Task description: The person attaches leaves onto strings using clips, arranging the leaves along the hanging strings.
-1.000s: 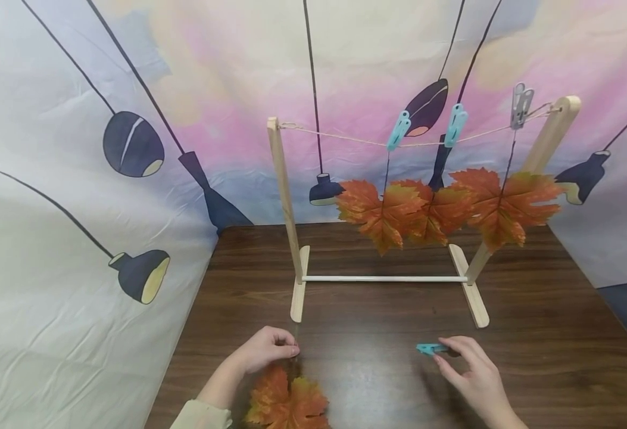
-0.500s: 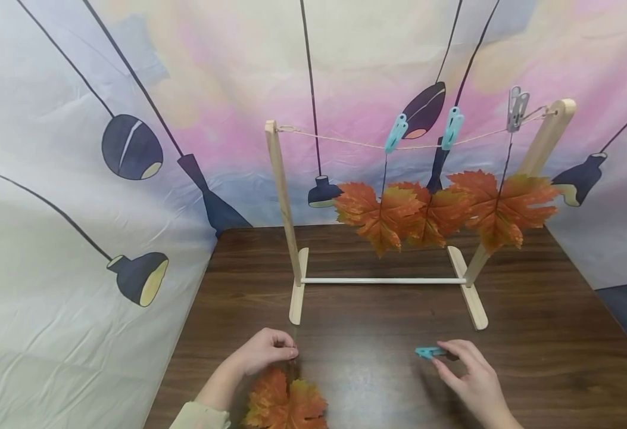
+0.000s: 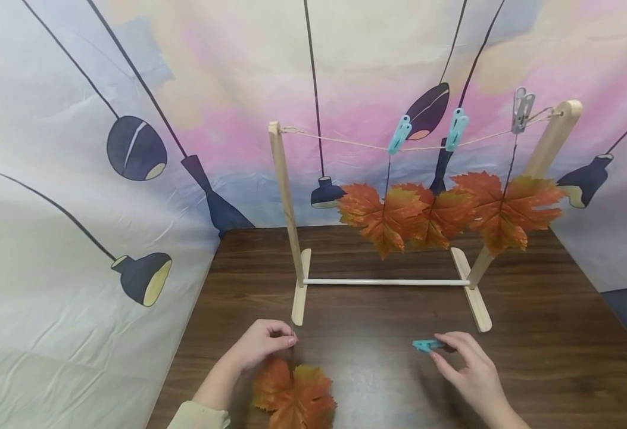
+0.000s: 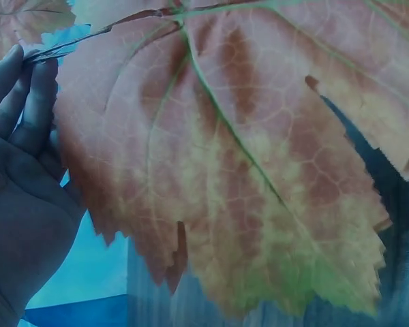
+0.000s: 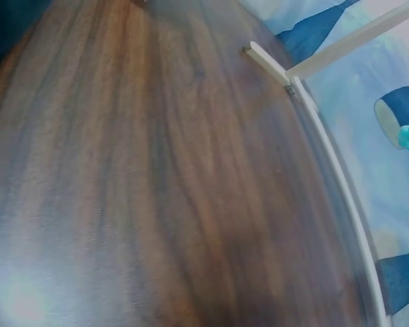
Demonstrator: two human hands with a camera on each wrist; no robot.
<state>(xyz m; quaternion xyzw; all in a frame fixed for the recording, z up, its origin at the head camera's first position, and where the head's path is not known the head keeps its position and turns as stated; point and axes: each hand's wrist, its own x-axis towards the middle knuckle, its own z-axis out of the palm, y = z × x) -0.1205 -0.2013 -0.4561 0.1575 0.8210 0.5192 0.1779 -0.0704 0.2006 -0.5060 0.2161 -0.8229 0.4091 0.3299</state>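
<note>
left arm: pale cream sleeve cuff (image 3: 197,415) | hands: bare | right wrist: bare

The wooden rack (image 3: 292,220) stands on the table (image 3: 560,333), toward its rear. A string (image 3: 345,138) runs between the rack's two posts, and three clips (image 3: 457,128) sit on the string's right half, each with a leaf (image 3: 383,214) hanging below it. In front of the rack's left foot, the left hand (image 3: 262,348) pinches the stem of a loose leaf (image 3: 294,396). In front of the rack's right foot, the right hand (image 3: 465,369) holds a clip (image 3: 424,345) just above the table.
</note>
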